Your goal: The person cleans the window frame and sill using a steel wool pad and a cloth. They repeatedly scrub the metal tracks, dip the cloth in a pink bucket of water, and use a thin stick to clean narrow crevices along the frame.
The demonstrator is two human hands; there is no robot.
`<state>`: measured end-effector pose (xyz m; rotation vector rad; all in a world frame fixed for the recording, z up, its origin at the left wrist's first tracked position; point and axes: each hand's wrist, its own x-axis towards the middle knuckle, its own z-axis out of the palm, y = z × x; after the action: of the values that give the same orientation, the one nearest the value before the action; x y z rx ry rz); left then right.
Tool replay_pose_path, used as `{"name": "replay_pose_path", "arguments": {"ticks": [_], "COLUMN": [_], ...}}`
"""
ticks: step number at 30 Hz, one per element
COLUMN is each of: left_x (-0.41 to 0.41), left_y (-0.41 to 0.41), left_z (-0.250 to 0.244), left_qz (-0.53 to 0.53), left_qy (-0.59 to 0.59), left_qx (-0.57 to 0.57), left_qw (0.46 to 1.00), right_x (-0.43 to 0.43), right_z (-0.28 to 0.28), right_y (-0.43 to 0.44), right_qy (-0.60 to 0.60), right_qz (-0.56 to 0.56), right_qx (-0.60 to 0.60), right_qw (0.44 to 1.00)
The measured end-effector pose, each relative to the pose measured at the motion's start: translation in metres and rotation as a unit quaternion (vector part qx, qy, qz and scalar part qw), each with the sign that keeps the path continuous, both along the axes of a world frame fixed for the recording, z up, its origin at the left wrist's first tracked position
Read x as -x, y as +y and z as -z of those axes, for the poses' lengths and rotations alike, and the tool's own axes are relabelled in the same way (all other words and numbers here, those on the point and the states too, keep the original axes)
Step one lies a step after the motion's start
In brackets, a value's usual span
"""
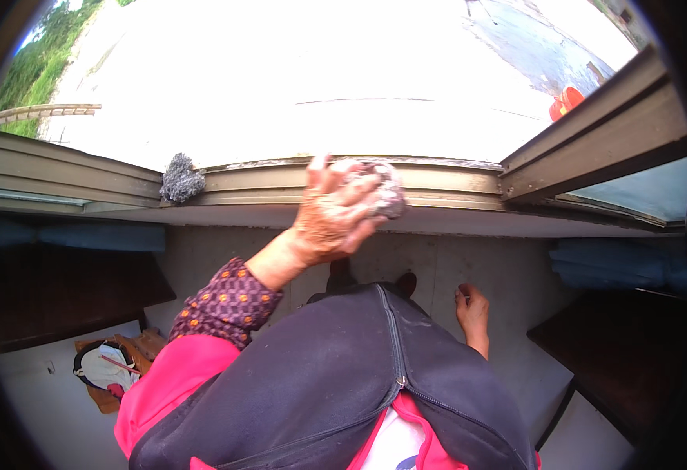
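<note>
My left hand [337,205] reaches forward over the metal window frame's bottom rail [461,179], its fingers gripping a crumpled grey-pink rag [391,191]. The rag lies against the rail, and the hand and rag are slightly blurred. To the left, a grey metal scouring pad [183,178] rests on the rail, apart from the hand. My right hand [472,308] hangs low at my right side, away from the window. Its fingers are loosely curled, and whether something small is between them is unclear.
A slanting window frame bar [602,129] borders the opening at right. Dark tabletops stand at left [73,294] and right [619,346], near blue curtains [102,234]. Behind my left arm, a white cap [105,364] sits on a brown item. Outside are bright paving and a red bucket [566,103].
</note>
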<state>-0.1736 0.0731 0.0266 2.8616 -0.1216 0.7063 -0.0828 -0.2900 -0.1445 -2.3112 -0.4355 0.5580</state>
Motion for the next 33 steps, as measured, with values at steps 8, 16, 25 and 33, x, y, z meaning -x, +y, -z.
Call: {"name": "replay_pose_path", "arguments": {"ticks": [8,16,25,33], "left_x": [0.108,0.146,0.082,0.17], "left_y": [0.083,0.112,0.061,0.16], "left_z": [-0.015,-0.029,-0.026,-0.036], "left_qz": [-0.126,-0.212,-0.086,-0.383], "left_qy": [0.021,-0.033,-0.05,0.005], "left_qx": [-0.051,-0.066,0.399,-0.036], "left_qw": [0.99,0.975,0.911,0.923], "right_x": [-0.004,0.01,0.055,0.056], "right_z": [-0.008,-0.133,-0.206,-0.2], "right_y": [0.03,0.1,0.306,0.322], "right_qy": [-0.01,0.214,-0.32,-0.364], "right_qz": [-0.047,-0.069,-0.316,-0.284], "right_qx": [0.016,-0.167,-0.255,-0.187], "right_qw": [0.999,0.96,0.856,0.867]}}
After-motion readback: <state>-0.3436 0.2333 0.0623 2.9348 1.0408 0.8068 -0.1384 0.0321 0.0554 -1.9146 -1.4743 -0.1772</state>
